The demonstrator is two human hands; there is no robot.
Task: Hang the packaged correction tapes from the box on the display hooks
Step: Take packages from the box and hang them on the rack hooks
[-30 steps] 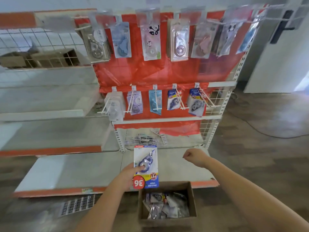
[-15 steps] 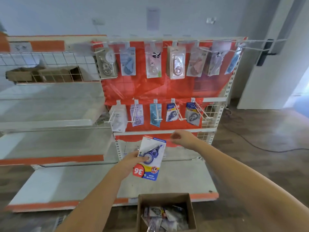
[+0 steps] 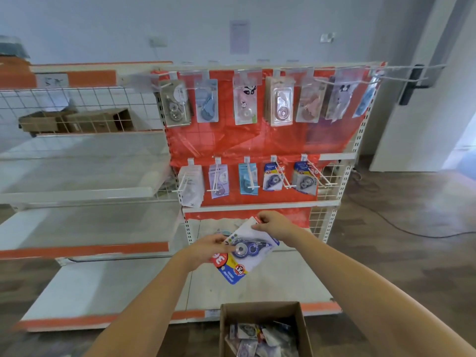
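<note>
A packaged blue correction tape (image 3: 244,251) with a red "36" sticker is held tilted in front of the rack, below the lower row of hooks. My left hand (image 3: 206,249) grips its lower left side. My right hand (image 3: 274,224) pinches its top edge. The cardboard box (image 3: 301,323) stands on the floor below, holding several more packaged tapes. The red-backed display panel (image 3: 257,143) carries two rows of white hooks (image 3: 286,180), each with packaged tapes hanging.
Bare white shelves (image 3: 85,194) run to the left, with brown cartons (image 3: 77,121) behind a wire grid. A white base shelf (image 3: 128,289) lies under the hooks. A cable (image 3: 386,222) trails over the wooden floor at the right, near a white door.
My right hand, empty before, has come in and taken the top edge of the package. The package has risen and tilted further. My view has lifted toward the rack.
</note>
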